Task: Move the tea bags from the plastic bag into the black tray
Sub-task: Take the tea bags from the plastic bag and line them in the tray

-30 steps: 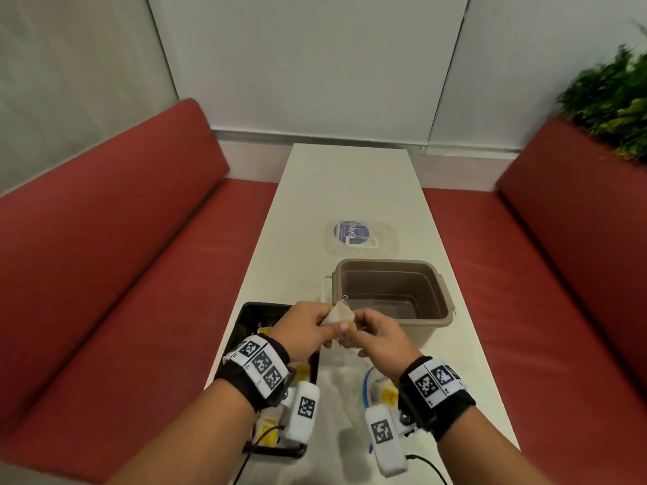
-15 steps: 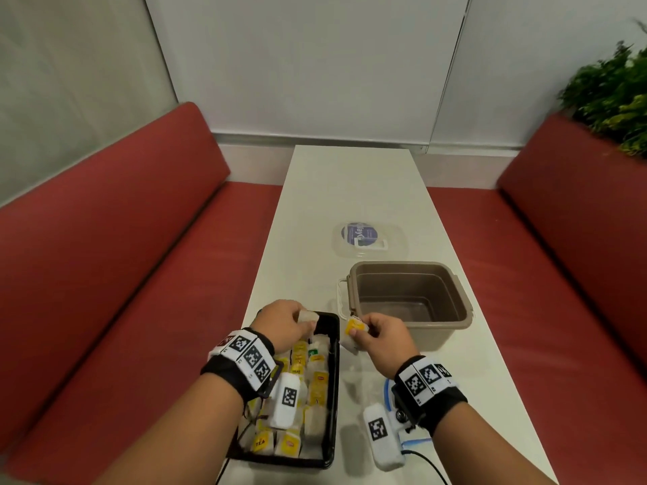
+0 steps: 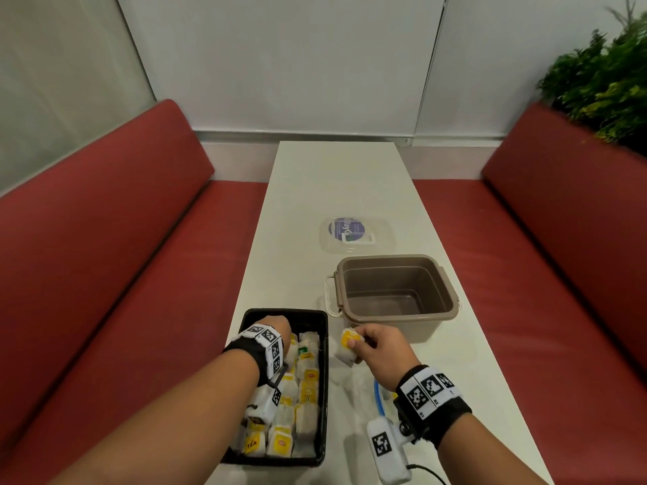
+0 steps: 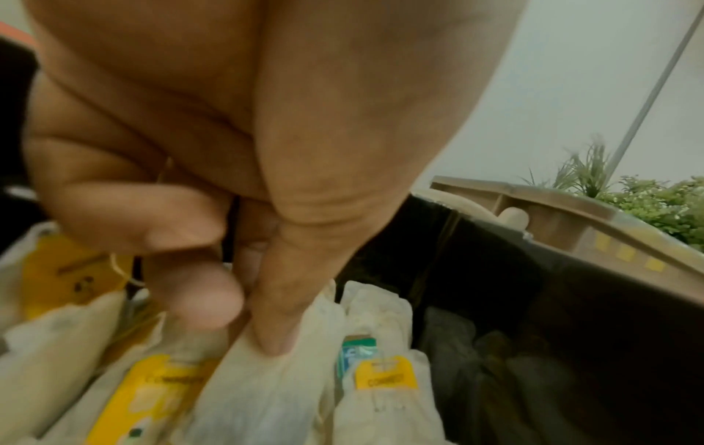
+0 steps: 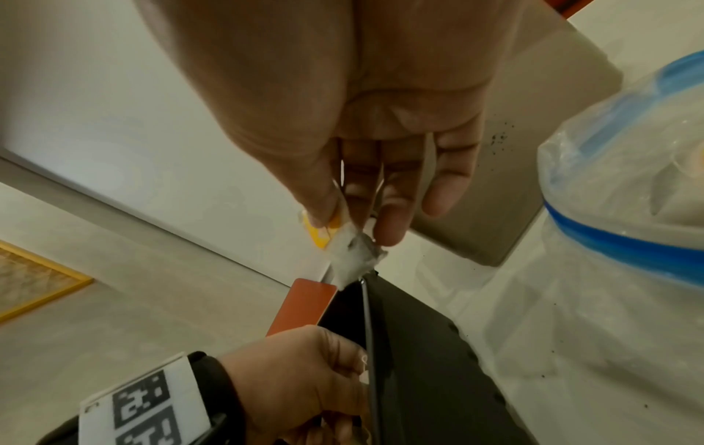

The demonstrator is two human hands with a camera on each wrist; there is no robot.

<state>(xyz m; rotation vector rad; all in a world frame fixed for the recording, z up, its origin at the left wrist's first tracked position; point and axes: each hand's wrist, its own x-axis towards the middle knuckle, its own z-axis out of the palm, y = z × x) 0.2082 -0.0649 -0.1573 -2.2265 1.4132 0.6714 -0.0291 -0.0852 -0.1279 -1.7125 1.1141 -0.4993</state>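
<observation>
While the left hand (image 3: 276, 332) reaches down into the far end of the black tray (image 3: 324, 397), its thumb and forefinger are closed on the top edge of a pale tea bag (image 4: 263, 388) that stands among the others there, as the left wrist view shows. Rows of tea bags (image 3: 301, 390) with yellow tags fill the near and middle part of the tray, and one of them carries a green tag (image 4: 356, 352). Just right of the tray, the right hand (image 3: 380, 348) hovers over the white worktop (image 3: 350, 183), its thumb and fingers pinching another tea bag with a yellow tag (image 3: 346, 348); in the right wrist view this bag (image 5: 352, 256) hangs from the fingertips (image 5: 388, 228) above the tray's right rim. Below and near the right wrist lies the clear plastic bag (image 5: 617, 210) with a blue zip strip, crumpled on the worktop to the right of the tray; whether it has more tea bags inside cannot be told. Beyond the right hand stands a brown plastic tub (image 3: 394, 292) with a white handle on its left side, and farther along the worktop a clear lid (image 3: 357, 234) with a purple label lies flat. Red bench seats (image 3: 105, 239) run along both sides, and a green plant (image 3: 602, 78) shows at the far right.
</observation>
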